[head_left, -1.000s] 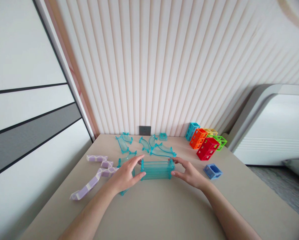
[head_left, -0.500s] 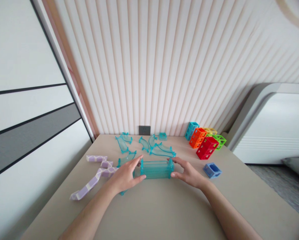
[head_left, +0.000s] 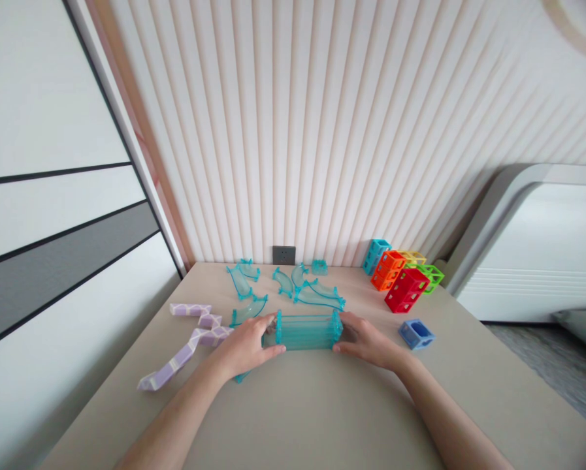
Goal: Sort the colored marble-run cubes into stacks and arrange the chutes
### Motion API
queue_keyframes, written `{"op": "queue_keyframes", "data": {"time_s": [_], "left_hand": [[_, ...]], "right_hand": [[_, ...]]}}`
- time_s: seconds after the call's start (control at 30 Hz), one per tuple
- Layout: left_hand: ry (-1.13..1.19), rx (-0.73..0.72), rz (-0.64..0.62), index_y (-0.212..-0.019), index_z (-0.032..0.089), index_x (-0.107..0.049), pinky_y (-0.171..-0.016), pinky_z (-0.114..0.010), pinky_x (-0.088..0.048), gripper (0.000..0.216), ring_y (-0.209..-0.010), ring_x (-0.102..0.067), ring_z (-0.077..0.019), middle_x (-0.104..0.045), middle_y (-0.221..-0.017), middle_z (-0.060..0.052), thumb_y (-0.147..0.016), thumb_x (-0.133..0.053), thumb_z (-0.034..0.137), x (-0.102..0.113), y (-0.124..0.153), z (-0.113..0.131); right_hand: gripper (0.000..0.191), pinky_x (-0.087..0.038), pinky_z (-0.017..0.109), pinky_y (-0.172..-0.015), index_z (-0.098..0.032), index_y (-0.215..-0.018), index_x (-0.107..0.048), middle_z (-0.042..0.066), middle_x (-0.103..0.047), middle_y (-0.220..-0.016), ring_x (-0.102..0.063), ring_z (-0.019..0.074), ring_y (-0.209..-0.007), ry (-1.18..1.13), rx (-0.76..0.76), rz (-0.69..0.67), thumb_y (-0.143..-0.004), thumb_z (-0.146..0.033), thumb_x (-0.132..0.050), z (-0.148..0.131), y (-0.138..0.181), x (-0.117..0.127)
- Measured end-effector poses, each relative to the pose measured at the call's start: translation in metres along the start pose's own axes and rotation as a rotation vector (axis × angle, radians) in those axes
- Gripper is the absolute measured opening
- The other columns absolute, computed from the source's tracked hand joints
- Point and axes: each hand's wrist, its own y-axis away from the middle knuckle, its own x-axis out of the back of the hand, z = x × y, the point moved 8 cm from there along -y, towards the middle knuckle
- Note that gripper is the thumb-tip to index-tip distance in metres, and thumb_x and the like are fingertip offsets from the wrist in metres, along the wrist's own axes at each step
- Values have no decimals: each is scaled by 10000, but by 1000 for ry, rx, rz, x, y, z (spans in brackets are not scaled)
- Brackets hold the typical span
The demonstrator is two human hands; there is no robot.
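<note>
A stack of clear teal plastic track pieces (head_left: pixel 306 331) lies crosswise on the table in front of me. My left hand (head_left: pixel 253 343) grips its left end, thumb at the near side and fingers at the far side. At the right end, my right hand (head_left: pixel 364 339) holds the stack the same way, its fingers curled and partly hidden behind the end. Part of another teal piece (head_left: pixel 242 376) pokes out from under my left hand. Just left of that hand lies a lilac and white snake puzzle (head_left: pixel 179 356), bent in zigzags.
Several curved teal track pieces (head_left: pixel 318 295) are spread behind the stack. To the right stand stacked frame blocks in red (head_left: pixel 406 291), orange (head_left: pixel 389 270) and other colours, with a blue block (head_left: pixel 417 333) nearer. A ribbed wall with a dark socket (head_left: pixel 283 255) bounds the table's back.
The fingers of both hands have lowered and closed in on the ends of the teal stack. The stack and the other things lie where they were.
</note>
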Motion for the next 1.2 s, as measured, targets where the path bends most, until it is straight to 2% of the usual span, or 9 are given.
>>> {"op": "queue_keyframes", "data": {"time_s": [0.27, 0.63, 0.9, 1.03, 1.2], "left_hand": [[32, -19, 21, -1351, 160, -566, -1032, -398, -470, 636, -1233, -614, -310, -663, -1326, -142, -851, -608, 551, -1, 0, -5], [-22, -24, 27, -1242, 184, -632, -937, -391, -512, 546, -1184, -638, -327, -713, -1215, -140, -869, -572, 578, -3, -3, -7], [24, 0, 23, -1177, 195, -667, -931, -374, -518, 507, -1169, -649, -318, -738, -1163, -120, -824, -642, 558, -3, -3, -10], [77, 11, 2, -1193, 203, -663, -939, -365, -522, 509, -1185, -644, -314, -734, -1191, -108, -770, -716, 480, -5, -5, -13], [81, 37, -5, -1198, 232, -656, -981, -384, -504, 484, -1184, -645, -306, -721, -1227, -94, -759, -716, 426, -7, -5, -19]], "right_hand": [[446, -478, 431, -1010, -215, -1221, -622, 98, -664, -1237, -614, 286, -1122, 4, 1, 39, -875, -488, -690, -3, 1, 3], [346, -505, 371, -933, -207, -1105, -631, 71, -691, -1113, -638, 246, -994, 35, 44, 54, -895, -481, -660, -8, -1, 2], [487, -473, 447, -1017, -221, -1215, -638, 97, -662, -1236, -608, 301, -1131, 63, 28, 10, -830, -507, -727, 0, 0, -1], [487, -426, 481, -1076, -228, -1220, -650, 105, -633, -1298, -558, 329, -1235, 109, 13, -17, -818, -487, -743, 5, -1, -4], [471, -431, 480, -1067, -229, -1237, -636, 107, -632, -1298, -567, 322, -1218, 109, 14, -18, -842, -468, -724, 1, 0, -3]]}}
